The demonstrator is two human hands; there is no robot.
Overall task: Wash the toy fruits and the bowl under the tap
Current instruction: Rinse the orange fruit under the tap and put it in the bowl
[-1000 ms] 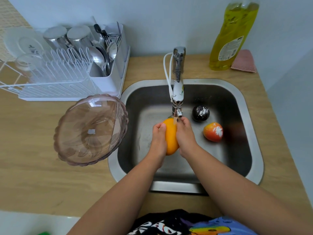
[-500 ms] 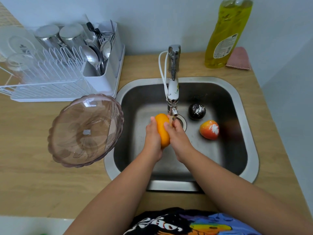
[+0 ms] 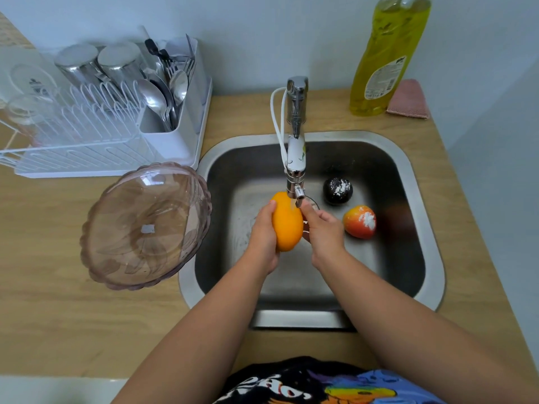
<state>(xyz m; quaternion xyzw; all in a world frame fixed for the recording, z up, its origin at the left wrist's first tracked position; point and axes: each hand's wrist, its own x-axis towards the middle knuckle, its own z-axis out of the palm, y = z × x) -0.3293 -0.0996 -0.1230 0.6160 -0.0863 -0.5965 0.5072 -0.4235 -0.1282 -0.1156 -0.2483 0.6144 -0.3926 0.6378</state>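
Orange fruit point(image 3: 287, 221) now turned upright under the tap point(image 3: 296, 167), left hand point(image 3: 264, 237) cupping it, right hand point(image 3: 323, 228) fingers rubbing; water's probably running; two fruits wait.

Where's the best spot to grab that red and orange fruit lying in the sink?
Take the red-orange fruit around its rounded middle, reaching down from above. It lies loose on the sink floor, clear of the dark fruit behind it, with room for fingers on both sides.
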